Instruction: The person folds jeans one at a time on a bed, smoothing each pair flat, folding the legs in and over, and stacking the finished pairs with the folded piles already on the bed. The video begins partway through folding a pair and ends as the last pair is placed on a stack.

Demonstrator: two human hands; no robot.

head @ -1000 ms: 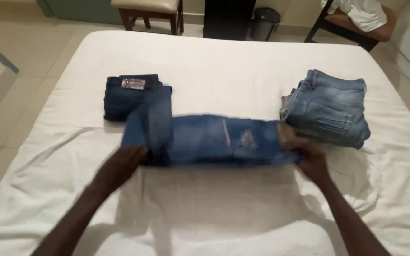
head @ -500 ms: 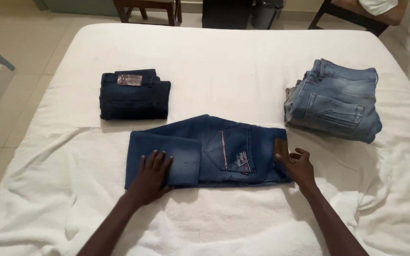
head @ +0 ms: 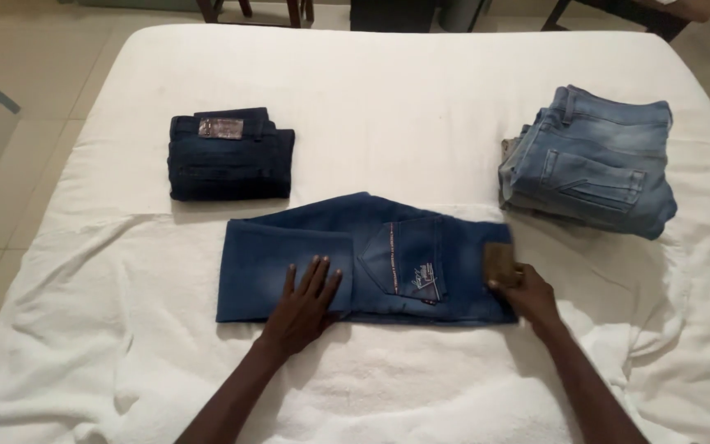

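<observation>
A pair of mid-blue jeans (head: 371, 255) lies folded in half lengthwise and across on the white bed sheet (head: 388, 107), back pocket up. My left hand (head: 304, 306) rests flat on the folded leg end near the front edge, fingers spread. My right hand (head: 526, 296) presses the waistband corner beside the brown leather patch (head: 500, 263), fingers curled on the cloth.
A folded dark navy pair of jeans (head: 230, 154) sits at the back left. A stack of light blue jeans (head: 589, 160) lies at the right. Chair legs and tiled floor show beyond the bed's far edge.
The leg end has been folded over from the left onto the jeans and laid flat. My left hand moved down onto the fold; my right hand stayed at the waistband.
</observation>
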